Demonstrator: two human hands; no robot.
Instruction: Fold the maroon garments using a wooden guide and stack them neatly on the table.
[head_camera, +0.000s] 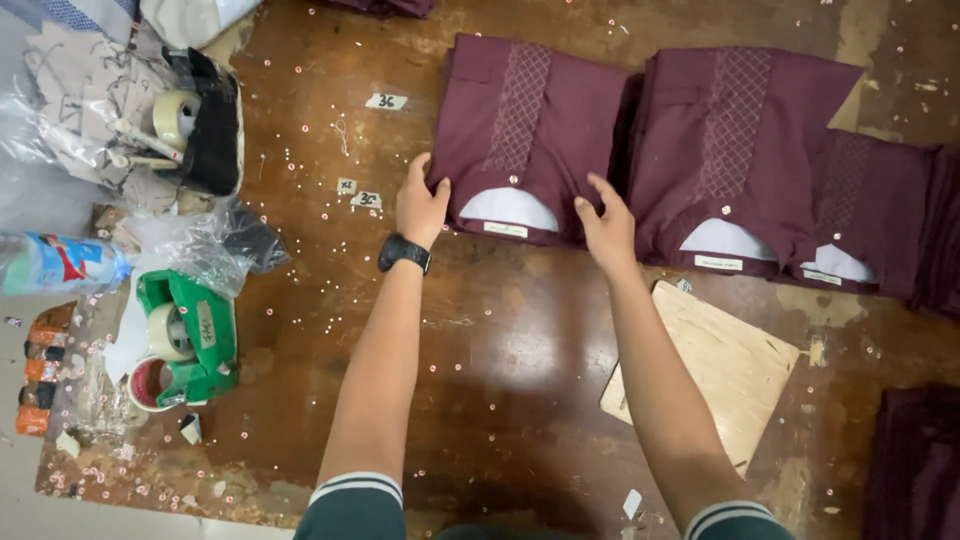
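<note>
Head cam had both hands on a folded maroon shirt (535, 140) at 12 o'clock of the wooden table (500, 340). The left hand (421, 205) pinched its collar-end corner and the right hand (605, 225) pressed fingers flat on the other corner, probably squaring it up beside the next folded shirt (735, 150) at 1 o'clock.

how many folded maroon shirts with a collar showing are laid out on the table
3: one under both hands, one right of it, a third tucked under that one's right edge. More maroon cloth at the edges may be further shirts.
</note>
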